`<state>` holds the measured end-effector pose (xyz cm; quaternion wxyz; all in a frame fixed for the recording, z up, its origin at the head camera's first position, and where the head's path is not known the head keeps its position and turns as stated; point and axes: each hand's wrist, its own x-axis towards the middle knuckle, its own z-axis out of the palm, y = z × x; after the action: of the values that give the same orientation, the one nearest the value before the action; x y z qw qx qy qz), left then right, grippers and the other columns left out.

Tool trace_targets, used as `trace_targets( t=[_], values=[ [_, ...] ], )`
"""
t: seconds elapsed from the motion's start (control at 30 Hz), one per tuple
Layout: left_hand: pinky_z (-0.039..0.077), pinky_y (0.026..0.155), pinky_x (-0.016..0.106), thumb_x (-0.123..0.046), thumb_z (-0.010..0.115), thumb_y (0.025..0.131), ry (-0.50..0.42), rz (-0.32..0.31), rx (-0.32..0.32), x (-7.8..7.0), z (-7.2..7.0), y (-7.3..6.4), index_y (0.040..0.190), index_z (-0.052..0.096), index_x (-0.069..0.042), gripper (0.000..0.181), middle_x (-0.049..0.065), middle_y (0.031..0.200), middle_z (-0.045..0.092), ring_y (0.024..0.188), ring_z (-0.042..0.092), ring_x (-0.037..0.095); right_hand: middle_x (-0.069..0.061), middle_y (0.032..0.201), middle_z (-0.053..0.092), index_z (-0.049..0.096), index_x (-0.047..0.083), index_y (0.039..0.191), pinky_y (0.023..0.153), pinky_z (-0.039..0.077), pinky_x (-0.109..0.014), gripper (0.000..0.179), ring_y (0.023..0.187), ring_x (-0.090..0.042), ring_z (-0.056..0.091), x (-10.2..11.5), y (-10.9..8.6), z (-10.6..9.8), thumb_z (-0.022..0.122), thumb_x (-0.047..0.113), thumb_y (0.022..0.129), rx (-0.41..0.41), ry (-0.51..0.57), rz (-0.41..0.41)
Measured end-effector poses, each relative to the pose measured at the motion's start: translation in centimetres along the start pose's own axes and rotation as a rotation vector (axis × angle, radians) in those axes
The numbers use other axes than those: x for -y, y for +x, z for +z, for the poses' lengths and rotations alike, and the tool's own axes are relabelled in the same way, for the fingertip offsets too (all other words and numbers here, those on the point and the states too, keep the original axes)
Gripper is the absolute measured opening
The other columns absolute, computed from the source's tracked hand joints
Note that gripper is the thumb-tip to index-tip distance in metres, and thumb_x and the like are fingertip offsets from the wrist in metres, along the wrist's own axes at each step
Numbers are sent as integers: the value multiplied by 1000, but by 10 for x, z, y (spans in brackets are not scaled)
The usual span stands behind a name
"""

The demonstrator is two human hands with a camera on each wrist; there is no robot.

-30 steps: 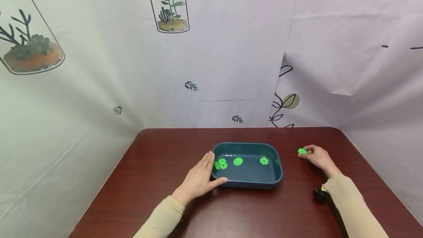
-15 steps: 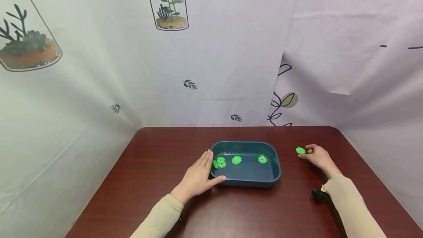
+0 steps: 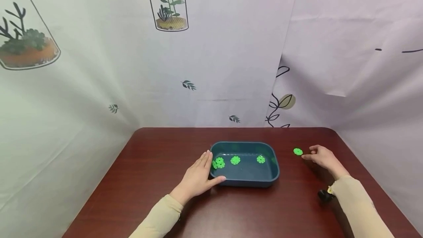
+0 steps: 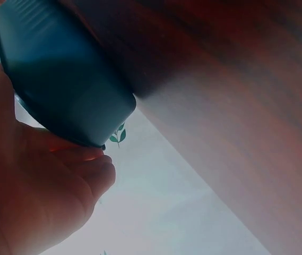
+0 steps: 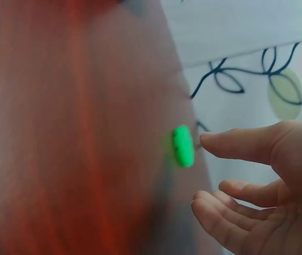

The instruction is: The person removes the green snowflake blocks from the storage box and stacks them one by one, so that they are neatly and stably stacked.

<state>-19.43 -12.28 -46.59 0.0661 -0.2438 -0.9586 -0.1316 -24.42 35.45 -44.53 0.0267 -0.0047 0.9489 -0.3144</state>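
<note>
A dark teal rectangular tray (image 3: 249, 184) sits on the table. Inside it lie several green notched discs (image 3: 235, 160), a few of them bunched at its left end. My left hand (image 3: 195, 179) rests against the tray's left side, fingers extended along the rim and thumb over the front edge; the left wrist view shows the tray wall (image 4: 68, 74) beside that hand. Right of the tray, one green notched disc (image 3: 298, 151) lies on the table. My right hand (image 3: 325, 158) is just right of this disc, thumb and fingers apart, holding nothing.
The dark red-brown table (image 3: 251, 212) has a patterned cloth (image 3: 214, 65) hanging behind it and at both sides. A small black device (image 3: 325, 195) hangs at the right wrist.
My right hand has let go of the green disc and drawn back to the right, leaving it on the table. My left hand has stayed at the tray.
</note>
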Motion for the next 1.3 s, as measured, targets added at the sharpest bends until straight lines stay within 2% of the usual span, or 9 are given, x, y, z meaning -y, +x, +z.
trace_targets(
  t=[0.13, 0.37, 0.6, 0.77, 1.07, 1.3],
  values=[
    [32, 117, 43, -81, 40, 90, -1, 0, 2, 0, 0, 0, 155, 30, 4, 109, 21, 161, 30, 150, 27, 31, -37, 121, 58, 48, -18, 130, 91, 48, -59, 67, 111, -51, 56, 19, -1, -6, 72, 31, 92, -10, -5, -38],
    [32, 117, 42, -82, 39, 89, 5, -4, 7, 0, 0, 0, 156, 29, 4, 109, 20, 161, 29, 150, 27, 31, -34, 123, 59, 49, -15, 134, 91, 51, -57, 70, 112, -46, 58, 61, 1, -12, 73, 37, 93, 3, -8, -120],
    [32, 117, 43, -82, 39, 89, 3, -9, 13, 0, -1, 0, 156, 29, 4, 110, 20, 162, 29, 150, 27, 31, -31, 131, 57, 49, -9, 140, 95, 50, -57, 67, 119, -45, 56, 100, 1, -12, 72, 35, 94, 25, -6, -226],
    [32, 118, 42, -81, 40, 90, 2, -6, 10, 0, 0, 1, 156, 29, 4, 108, 20, 162, 29, 150, 27, 31, -29, 135, 56, 50, -6, 141, 96, 50, -57, 65, 120, -43, 56, 126, 0, -8, 73, 33, 94, 45, -13, -261],
    [32, 117, 42, -81, 39, 90, 9, -10, 18, -1, 0, 0, 156, 28, 3, 108, 19, 162, 28, 150, 26, 30, -24, 128, 62, 56, -5, 135, 93, 52, -53, 54, 116, -39, 60, 162, 5, 2, 74, 24, 93, 116, -59, -354],
    [32, 117, 43, -82, 37, 90, 28, -1, 5, 1, 0, -2, 156, 30, 4, 108, 20, 161, 30, 150, 29, 30, -19, 121, 67, 62, -2, 131, 89, 55, -47, 50, 110, -33, 64, 172, 17, 9, 77, 23, 90, 248, -110, -373]
  ],
)
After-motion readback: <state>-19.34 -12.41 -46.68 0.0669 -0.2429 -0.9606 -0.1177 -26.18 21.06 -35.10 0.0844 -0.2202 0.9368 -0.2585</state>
